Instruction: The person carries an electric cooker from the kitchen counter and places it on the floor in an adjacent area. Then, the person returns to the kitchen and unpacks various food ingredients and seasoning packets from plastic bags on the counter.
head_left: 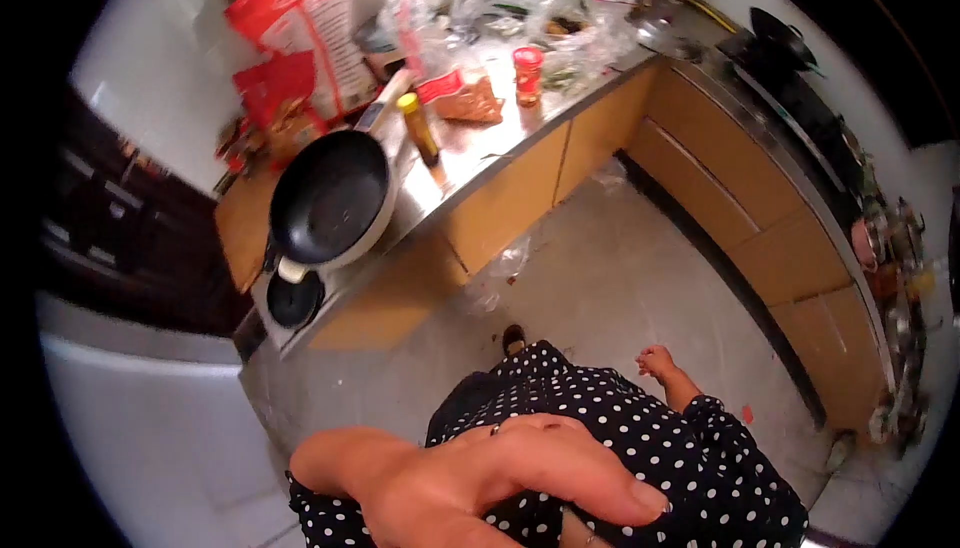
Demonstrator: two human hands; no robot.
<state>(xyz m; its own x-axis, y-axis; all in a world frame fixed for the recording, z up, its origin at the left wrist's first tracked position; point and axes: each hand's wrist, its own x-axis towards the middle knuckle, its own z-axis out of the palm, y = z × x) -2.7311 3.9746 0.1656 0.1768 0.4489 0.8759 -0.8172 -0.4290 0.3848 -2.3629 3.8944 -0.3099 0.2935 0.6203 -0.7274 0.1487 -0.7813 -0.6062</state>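
Observation:
My left hand point(470, 478) is large in the foreground, close to the camera and in front of my polka-dot clothing point(640, 428). Its fingers are stretched and apart, with nothing visible in them; the lower part is cut off by the frame edge. Lower down beside my body hangs my right hand point(657, 361), over the floor. Its fingers are loosely bent and no object shows in it. Neither hand touches the counter. On the counter at the left sits a deep frying pan point(335, 193) with a black inside and a pale outside.
Beside the pan stand a yellow-capped bottle point(418, 130), a red-lidded jar point(528, 78) and a bag of brown food point(465, 100). Red packaging point(300, 38) and plastic bags point(570, 23) lie behind. Cabinets point(750, 193) line the right; a stove point(790, 98) is at the far right.

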